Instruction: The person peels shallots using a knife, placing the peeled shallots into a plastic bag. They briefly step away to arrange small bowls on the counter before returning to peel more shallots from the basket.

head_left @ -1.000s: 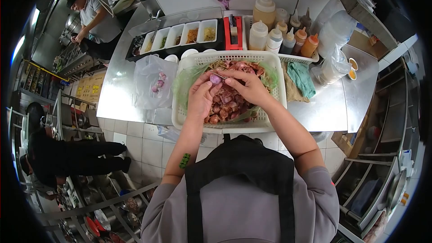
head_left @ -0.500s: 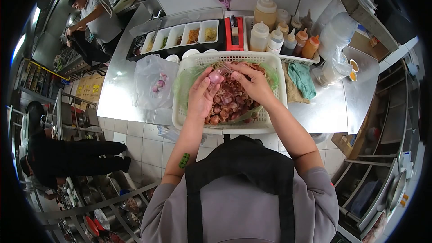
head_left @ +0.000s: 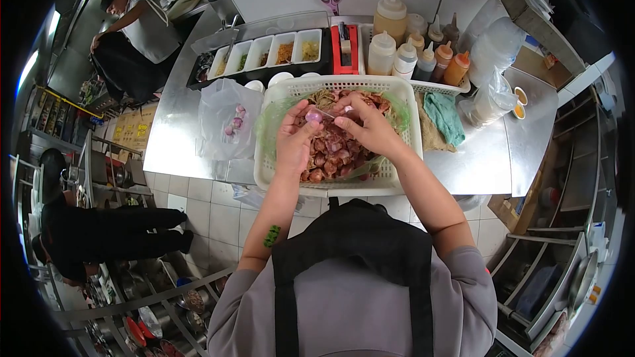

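Over the basket, my left hand (head_left: 292,140) pinches a peeled pinkish-purple shallot (head_left: 313,117) between thumb and fingers. My right hand (head_left: 368,125) is closed on a small knife (head_left: 325,113); its thin blade points at the shallot, and the handle is hidden by my fingers. Below both hands, a white plastic basket (head_left: 259,170) lined with green netting (head_left: 270,122) holds many brown-skinned shallots (head_left: 333,157) and loose skins. To the left, a clear plastic bag (head_left: 215,139) contains several peeled shallots (head_left: 233,123).
Behind the basket are a topping tray (head_left: 272,53), a red tape dispenser (head_left: 344,49) and a rack of sauce bottles (head_left: 405,59). A green cloth (head_left: 443,118) lies at the right on the steel table (head_left: 479,165). Two other people (head_left: 142,33) are at the left.
The knife has swung down from pointing upward to lie against the shallot. My right fingers have curled inward. At the far left, a person has spread out a dark cloth.
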`<state>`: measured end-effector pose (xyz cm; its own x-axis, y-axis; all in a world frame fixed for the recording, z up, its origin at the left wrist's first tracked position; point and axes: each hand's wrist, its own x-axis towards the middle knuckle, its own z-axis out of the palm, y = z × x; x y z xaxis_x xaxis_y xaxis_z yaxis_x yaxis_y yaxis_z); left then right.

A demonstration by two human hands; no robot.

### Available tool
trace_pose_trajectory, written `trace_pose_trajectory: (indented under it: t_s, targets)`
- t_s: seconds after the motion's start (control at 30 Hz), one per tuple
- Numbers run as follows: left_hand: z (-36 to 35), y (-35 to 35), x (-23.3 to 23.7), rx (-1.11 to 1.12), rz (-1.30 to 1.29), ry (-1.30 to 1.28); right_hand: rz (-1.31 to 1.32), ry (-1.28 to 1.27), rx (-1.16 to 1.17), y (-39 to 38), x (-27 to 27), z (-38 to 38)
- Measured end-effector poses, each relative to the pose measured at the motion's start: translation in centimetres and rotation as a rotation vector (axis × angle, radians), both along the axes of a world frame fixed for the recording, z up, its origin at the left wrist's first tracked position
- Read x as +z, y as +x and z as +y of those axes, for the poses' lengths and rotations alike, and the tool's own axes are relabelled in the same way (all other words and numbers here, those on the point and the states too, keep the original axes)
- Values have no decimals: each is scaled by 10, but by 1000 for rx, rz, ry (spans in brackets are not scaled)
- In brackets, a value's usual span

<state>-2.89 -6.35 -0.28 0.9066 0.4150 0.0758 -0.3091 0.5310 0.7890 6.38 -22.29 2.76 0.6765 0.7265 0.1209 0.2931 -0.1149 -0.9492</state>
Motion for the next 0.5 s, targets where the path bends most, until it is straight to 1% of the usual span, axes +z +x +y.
trace_pose_trajectory:
  t_s: [0.07,0.1,0.17,0.33,0.5]
  targets:
    - [-2,1,-1,27,-8,27,-38,234,87,-6,1,4]
    - [-3,1,0,55,-17,56,-39,234,88,-7,2,3]
    - [-4,0,0,58,-31,74,-184,116,86,-9,7,2]
    - [-7,0,0,42,-53,115,-247,118,83,-11,11,3]
    - [-8,0,1,72,-67,132,-293,124,78,-12,10,2]
